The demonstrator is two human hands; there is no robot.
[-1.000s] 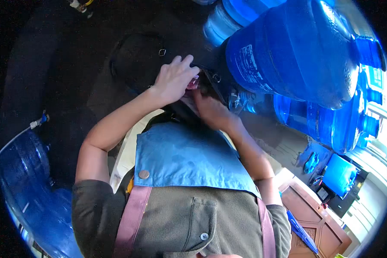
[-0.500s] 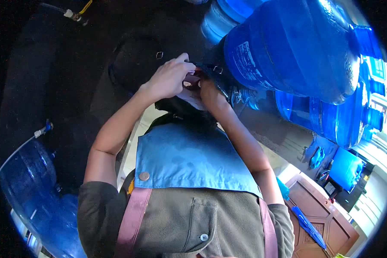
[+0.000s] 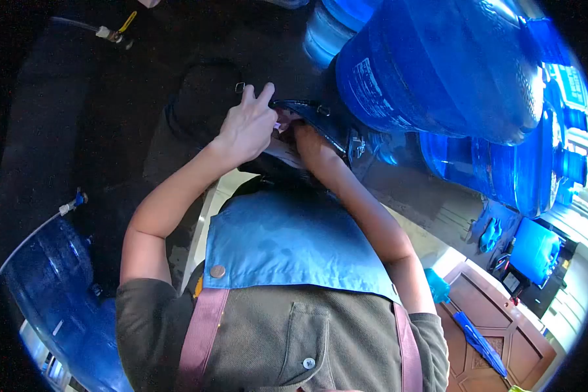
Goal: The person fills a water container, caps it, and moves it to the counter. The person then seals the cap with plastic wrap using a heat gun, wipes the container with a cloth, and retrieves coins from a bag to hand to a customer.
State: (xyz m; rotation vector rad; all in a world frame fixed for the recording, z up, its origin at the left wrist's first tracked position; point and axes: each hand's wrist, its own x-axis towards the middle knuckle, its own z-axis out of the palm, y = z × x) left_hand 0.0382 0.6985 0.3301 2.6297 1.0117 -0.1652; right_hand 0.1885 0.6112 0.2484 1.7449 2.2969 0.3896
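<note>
A black bag (image 3: 336, 130) with metal buckles lies on the dark surface before my chest, its mouth held apart. At the left side of that mouth is my left hand (image 3: 247, 127), two fingers stretched up and the others closed at the bag's edge. My right hand (image 3: 317, 147) reaches into the opening from the right, its fingers hidden inside. Something pale and pinkish (image 3: 285, 124) shows between the two hands; its kind is unclear. A blue apron (image 3: 287, 242) with pink straps covers my chest.
Large blue water jugs (image 3: 438, 72) crowd the upper right, and another translucent jug (image 3: 52, 261) stands at the lower left. A yellow-handled valve (image 3: 114, 34) sits upper left. At the lower right are a brown panelled door (image 3: 464, 307) and a folded blue umbrella (image 3: 480, 343).
My left hand has shifted slightly left, its two upper fingers now spread apart. My right hand has moved slightly left inside the bag. The whole view has tilted a little.
</note>
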